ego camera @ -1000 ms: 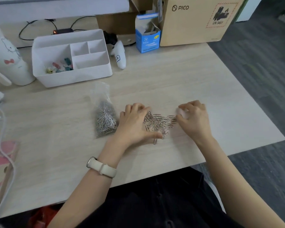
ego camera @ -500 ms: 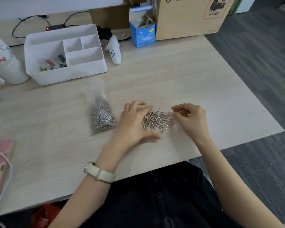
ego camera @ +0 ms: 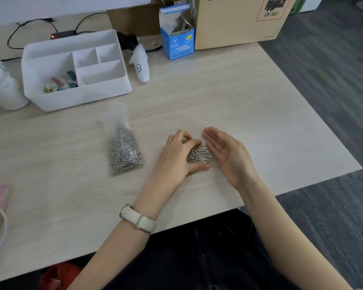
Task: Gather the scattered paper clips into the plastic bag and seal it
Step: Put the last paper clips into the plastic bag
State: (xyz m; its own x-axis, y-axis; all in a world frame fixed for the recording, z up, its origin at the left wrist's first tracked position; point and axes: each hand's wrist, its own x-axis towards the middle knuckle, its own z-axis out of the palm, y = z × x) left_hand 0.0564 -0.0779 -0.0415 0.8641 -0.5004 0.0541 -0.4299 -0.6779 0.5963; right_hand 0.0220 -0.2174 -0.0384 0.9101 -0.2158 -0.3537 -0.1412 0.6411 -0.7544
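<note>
A heap of silver paper clips (ego camera: 200,155) lies on the wooden table (ego camera: 239,105) between my two hands. My left hand (ego camera: 176,158) curls its fingers over the left side of the heap, with its thumb under the near edge. On the heap's right side my right hand (ego camera: 226,151) stands on its edge, palm facing left and fingers straight. A clear plastic bag (ego camera: 123,143) partly filled with paper clips lies flat to the left of my left hand, its open end pointing away from me.
A white desk organiser (ego camera: 76,70) with coloured clips stands at the back left. A blue box (ego camera: 176,36), a cardboard box (ego camera: 239,19) and a white controller (ego camera: 142,63) sit along the back. The table's right edge drops to grey floor.
The spread clips have been swept into a tight heap. My right hand opened flat and pushed left against it; my left hand curled over the heap.
</note>
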